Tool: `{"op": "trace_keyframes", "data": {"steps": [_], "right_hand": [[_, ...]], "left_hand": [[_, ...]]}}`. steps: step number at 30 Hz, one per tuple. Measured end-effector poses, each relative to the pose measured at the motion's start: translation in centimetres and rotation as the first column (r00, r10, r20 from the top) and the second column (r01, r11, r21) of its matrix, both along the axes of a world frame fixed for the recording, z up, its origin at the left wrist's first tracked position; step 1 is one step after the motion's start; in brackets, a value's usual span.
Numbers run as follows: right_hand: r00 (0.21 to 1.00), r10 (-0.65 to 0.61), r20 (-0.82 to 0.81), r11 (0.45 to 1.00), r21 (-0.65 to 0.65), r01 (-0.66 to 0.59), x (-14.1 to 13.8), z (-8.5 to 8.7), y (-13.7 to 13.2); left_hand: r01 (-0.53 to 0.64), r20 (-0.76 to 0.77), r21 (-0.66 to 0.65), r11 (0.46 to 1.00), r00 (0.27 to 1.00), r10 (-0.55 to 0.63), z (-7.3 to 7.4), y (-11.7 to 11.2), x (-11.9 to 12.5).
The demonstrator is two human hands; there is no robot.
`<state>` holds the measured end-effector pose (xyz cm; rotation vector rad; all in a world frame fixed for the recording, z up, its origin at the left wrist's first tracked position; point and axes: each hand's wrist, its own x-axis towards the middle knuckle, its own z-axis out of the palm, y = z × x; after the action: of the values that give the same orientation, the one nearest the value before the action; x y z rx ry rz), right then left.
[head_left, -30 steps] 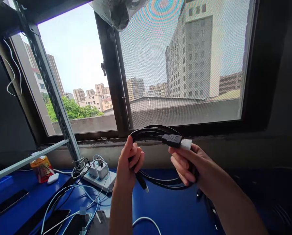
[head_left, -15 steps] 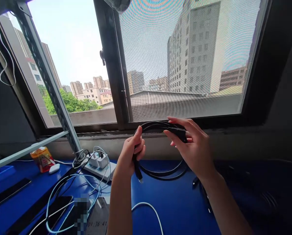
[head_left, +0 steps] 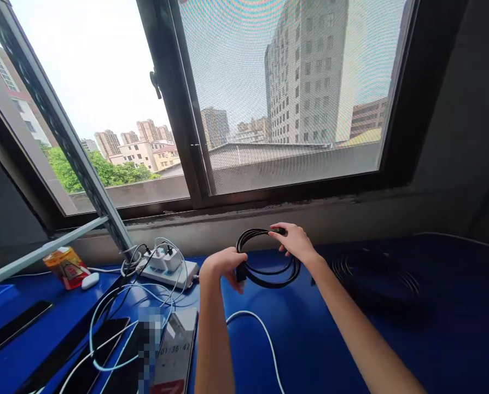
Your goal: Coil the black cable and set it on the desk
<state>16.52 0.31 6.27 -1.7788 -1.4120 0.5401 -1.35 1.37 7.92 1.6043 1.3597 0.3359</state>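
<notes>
A coiled black cable [head_left: 275, 284] is held in a loop between both hands, a little above the blue table [head_left: 306, 339]. My left hand [head_left: 225, 264] is closed on the coil's left side, with a dark connector end hanging below the thumb. My right hand [head_left: 294, 241] pinches the upper right of the coil, where another dark end shows between thumb and fingers. To the right of my right forearm lies a bigger coil of black cable [head_left: 411, 284], partly lost in shadow.
A power strip [head_left: 189, 273] with white adapters stands behind tangled white cords. A phone [head_left: 179, 345] showing a timer lies at the lower left. Farther left are an orange-red container [head_left: 68, 268] and a dark phone [head_left: 17, 329]. A metal post [head_left: 70, 137] rises before the window.
Both hands have lowered the cable toward the table, and its loop now appears rounder. The view has shifted, revealing more of the timer phone and the coil at right.
</notes>
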Motion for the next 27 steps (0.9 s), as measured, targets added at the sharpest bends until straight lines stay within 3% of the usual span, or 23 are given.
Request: {"op": "trace_keyframes", "data": {"steps": [5,9,12,21,27], "right_hand": [[0.995,0.057,0.084,0.977,-0.211,-0.038,-0.1,-3.2,0.9],[0.983,0.043,0.181,0.963,-0.271,0.008,-0.2,-5.2,1.5],[0.97,0.027,0.242,0.958,-0.283,0.044,-0.3,-5.9,1.9],[0.958,0.113,0.264,0.944,-0.329,-0.021,0.3,-4.9,1.8],[0.965,0.082,0.248,0.96,-0.281,-0.01,1.2,-3.5,1.6]], "left_hand": [[0.03,-0.087,-0.053,0.998,0.996,-0.034,-3.8,2.5,0.5],[-0.002,-0.131,0.039,0.999,0.991,0.007,-6.1,3.6,0.7],[-0.01,-0.164,0.111,0.994,0.986,0.028,-6.9,4.0,0.6],[0.001,-0.227,0.173,0.985,0.973,0.038,-6.4,5.8,0.8],[-0.031,-0.138,0.308,0.951,0.987,0.077,-7.7,5.4,1.0]]}}
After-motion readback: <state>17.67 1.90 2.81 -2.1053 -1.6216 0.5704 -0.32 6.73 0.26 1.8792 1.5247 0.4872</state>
